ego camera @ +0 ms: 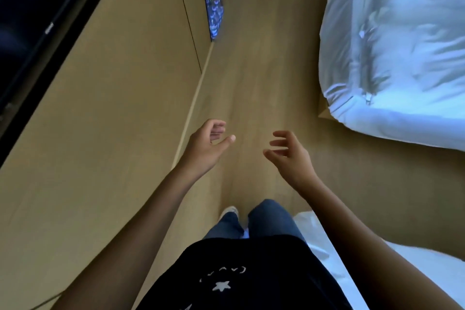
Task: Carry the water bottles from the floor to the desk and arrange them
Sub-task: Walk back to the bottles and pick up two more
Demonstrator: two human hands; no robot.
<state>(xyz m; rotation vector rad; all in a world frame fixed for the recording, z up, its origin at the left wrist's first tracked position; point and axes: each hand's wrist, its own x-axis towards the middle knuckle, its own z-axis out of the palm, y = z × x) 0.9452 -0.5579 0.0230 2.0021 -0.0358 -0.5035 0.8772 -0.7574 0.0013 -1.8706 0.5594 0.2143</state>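
Several clear water bottles [215, 15] with blue caps and labels stand in a row on the wooden floor, far ahead against the foot of the wooden wall panel. My left hand [207, 145] floats in front of me with loosely curled fingers and holds nothing. My right hand [289, 152] hangs beside it, fingers also relaxed and empty. Both hands are far from the bottles. No desk is in sight.
A wood-panelled wall [113, 108] with a dark television [32, 20] runs along the left. A bed with white bedding [392, 45] fills the right, and another white bed edge [332, 259] is at my lower right. A narrow wooden floor aisle [251, 70] leads to the bottles.
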